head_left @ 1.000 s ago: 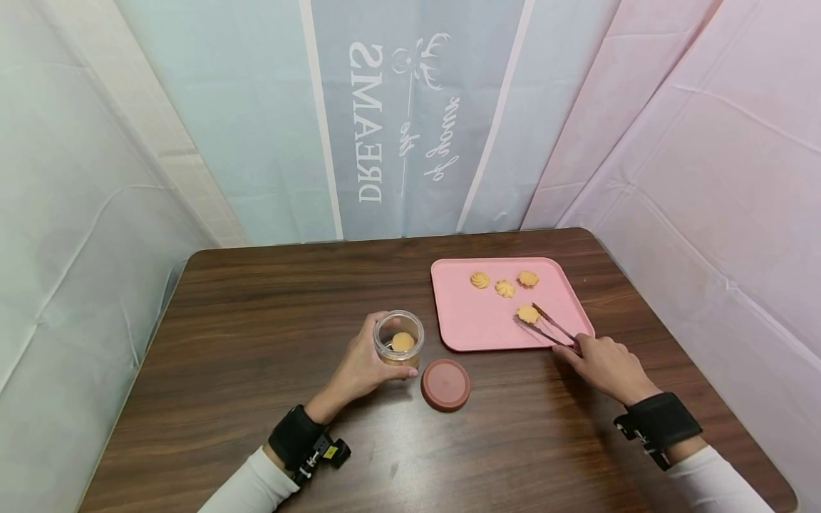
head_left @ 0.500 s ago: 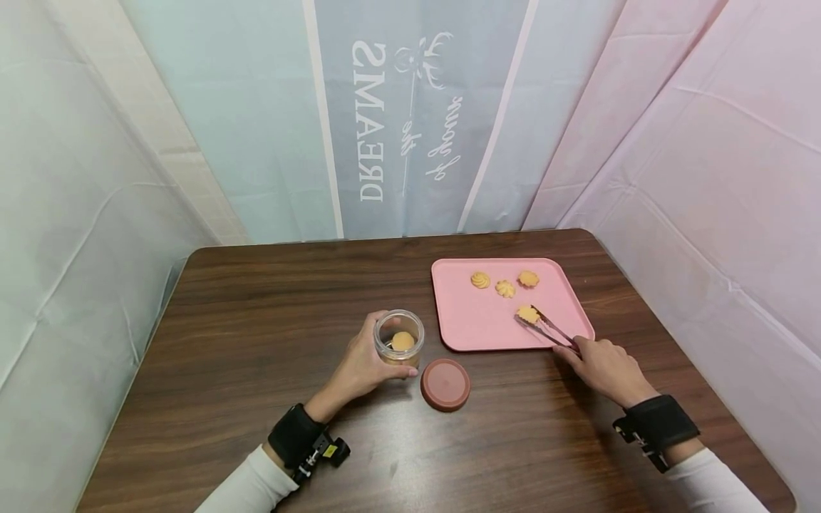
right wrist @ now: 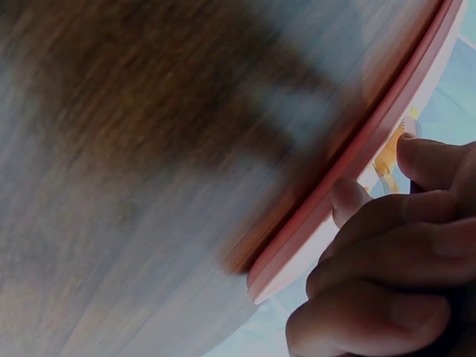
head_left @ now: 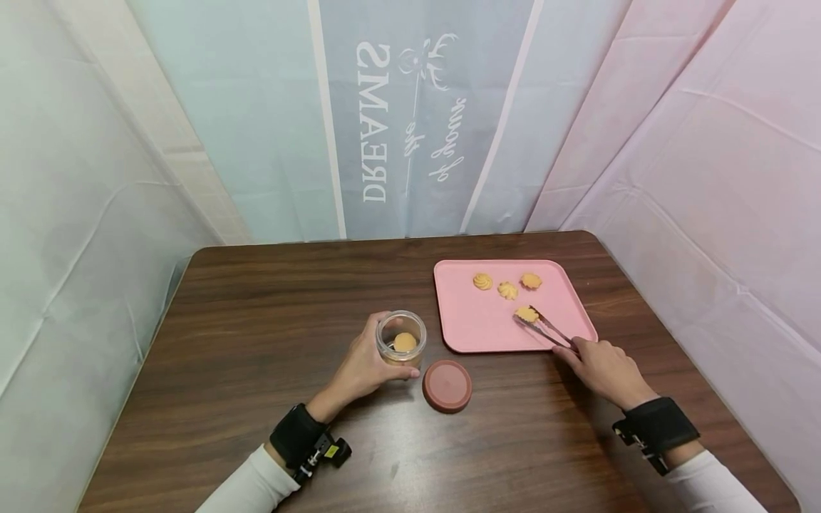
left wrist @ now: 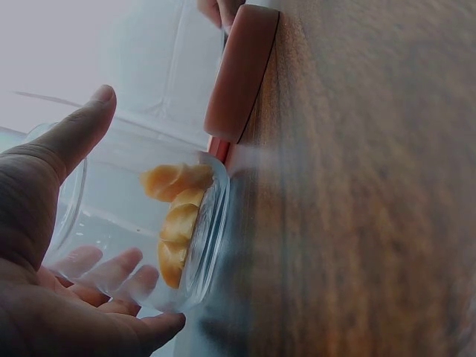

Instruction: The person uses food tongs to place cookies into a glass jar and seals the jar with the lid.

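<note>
In the head view, my left hand (head_left: 364, 365) holds a clear jar (head_left: 410, 360), lidless and upright on the table, fingers and thumb around its side. Several golden cookies (left wrist: 178, 223) lie at its bottom in the left wrist view. A reddish-brown lid (head_left: 447, 385) rests just right of the jar. My right hand (head_left: 609, 370) grips metal tongs (head_left: 541, 332) over the near edge of a pink tray (head_left: 474, 329). Between the tong tips is a cookie (head_left: 527, 313), at or near the tray surface. In the right wrist view, curled fingers (right wrist: 372, 260) hide most of the tongs.
Three more cookies, including a swirled cookie (head_left: 482, 281), lie toward the tray's far side. The dark wooden table (head_left: 276, 306) is bordered by a printed curtain (head_left: 276, 142) at the back and pale cloth on both sides.
The tong arms have drawn closer together around the cookie, which now looks slightly tilted. My left hand and the jar stay in place; the head view has shifted slightly.
</note>
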Tool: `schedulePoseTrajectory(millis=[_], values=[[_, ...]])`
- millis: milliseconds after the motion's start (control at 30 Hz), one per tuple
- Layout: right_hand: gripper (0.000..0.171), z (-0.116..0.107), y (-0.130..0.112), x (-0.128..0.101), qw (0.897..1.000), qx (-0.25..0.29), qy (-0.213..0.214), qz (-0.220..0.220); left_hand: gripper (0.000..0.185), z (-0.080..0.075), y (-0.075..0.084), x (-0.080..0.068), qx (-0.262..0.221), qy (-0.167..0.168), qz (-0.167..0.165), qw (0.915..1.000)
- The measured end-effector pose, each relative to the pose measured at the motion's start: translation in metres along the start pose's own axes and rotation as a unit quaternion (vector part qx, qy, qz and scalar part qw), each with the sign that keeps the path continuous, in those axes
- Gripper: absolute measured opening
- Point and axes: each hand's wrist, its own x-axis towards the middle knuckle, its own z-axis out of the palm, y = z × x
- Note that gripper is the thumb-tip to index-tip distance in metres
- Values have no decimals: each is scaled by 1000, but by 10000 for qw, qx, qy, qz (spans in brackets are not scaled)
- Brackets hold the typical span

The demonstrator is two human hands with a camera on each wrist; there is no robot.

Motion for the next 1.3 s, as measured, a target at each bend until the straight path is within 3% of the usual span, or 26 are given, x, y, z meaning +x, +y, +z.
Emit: schedulePoseTrajectory(millis=[633, 1300], values=[[44, 2, 2, -2, 10000, 15, 47, 62, 104, -1, 0, -2, -16, -12, -14, 10000], [43, -4, -4, -4, 9993, 46, 306, -192, 104, 0, 1, -1, -14, -8, -24, 10000]])
